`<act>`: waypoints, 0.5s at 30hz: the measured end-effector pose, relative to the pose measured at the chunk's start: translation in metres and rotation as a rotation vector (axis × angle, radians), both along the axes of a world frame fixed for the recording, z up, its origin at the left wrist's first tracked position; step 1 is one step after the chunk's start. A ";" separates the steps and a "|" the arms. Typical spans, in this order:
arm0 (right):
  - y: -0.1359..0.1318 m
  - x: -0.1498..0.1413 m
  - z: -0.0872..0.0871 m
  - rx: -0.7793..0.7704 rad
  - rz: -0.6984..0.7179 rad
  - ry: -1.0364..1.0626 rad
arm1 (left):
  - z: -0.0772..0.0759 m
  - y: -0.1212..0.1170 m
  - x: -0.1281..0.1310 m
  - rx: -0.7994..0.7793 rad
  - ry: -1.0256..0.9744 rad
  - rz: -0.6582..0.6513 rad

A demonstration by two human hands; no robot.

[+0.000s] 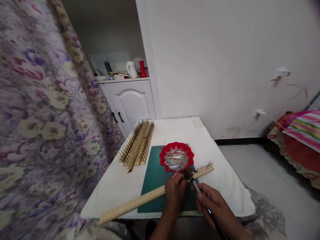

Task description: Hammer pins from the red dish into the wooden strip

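My right hand (212, 200) is wrapped round the shaft of a hammer (196, 186), whose dark head is just above a long wooden strip (135, 202). My left hand (175, 190) lies over that strip, thumb and fingers pinched together close to the hammer head; whatever they hold is too small to make out. Rows of small holes run along the strip's left part, and several nails (203, 169) stand up from its right end. Right behind my hands is a red scalloped bowl (163, 156) full of loose silver nails (176, 160). Under the strip lies a green mat (153, 176).
Several nail-studded wooden strips (138, 143) are grouped at the table's left. A white cloth (172, 128) covers the table. Beyond are a white cabinet (136, 103) and the wall, with a floral curtain (50, 116) on the left and a bed (295, 143) at right.
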State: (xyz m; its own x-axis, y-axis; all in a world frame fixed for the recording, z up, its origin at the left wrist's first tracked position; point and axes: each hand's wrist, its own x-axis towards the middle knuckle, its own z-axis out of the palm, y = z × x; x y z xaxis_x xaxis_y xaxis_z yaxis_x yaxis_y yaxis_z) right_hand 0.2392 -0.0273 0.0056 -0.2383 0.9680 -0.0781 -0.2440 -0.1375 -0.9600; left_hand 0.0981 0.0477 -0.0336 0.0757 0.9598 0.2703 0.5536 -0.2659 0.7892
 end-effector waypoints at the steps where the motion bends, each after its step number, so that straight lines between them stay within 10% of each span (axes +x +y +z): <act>1: 0.000 0.000 0.000 0.002 -0.002 -0.001 | 0.000 0.000 0.000 -0.004 -0.001 0.000; 9: -0.007 0.003 -0.002 -0.008 0.024 -0.020 | 0.000 0.000 0.000 -0.023 -0.006 -0.004; 15: -0.024 0.006 -0.041 -0.089 0.036 0.006 | 0.004 -0.004 -0.014 0.040 -0.013 -0.092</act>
